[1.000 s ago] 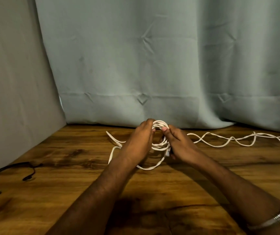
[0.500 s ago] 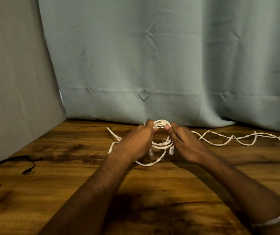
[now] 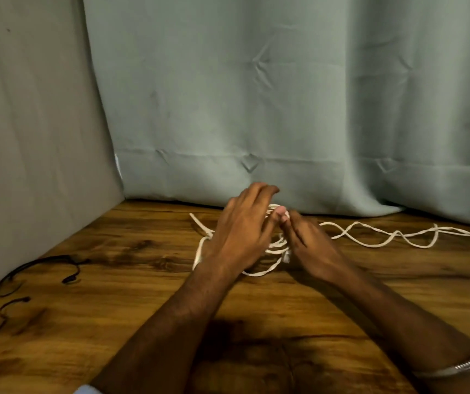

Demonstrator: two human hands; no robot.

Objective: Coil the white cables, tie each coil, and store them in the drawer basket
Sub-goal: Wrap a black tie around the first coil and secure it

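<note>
Wooden table (image 3: pixel 143 308), white cable coil (image 3: pixel 270 268) between hands, right hand (image 3: pixel 310 248) grip pinching it, left hand (image 3: pixel 242 231) fingers lifted straight.

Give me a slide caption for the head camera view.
Right hand pinches a white cable coil on the wooden table; left hand lifts, fingers extended.

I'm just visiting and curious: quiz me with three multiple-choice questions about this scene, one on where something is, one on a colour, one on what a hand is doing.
1. Where does the loose white cable trail?
A. to the right
B. off the near edge
C. up the curtain

2. What colour are the thin wires at the left of the table?
A. red
B. black
C. white

3. What is the right hand doing?
A. resting flat
B. pointing
C. pinching the coil

Answers: 1 A, it runs to the right edge. 2 B, they look dark against the wood. 3 C, its fingers meet on the loops.
</note>
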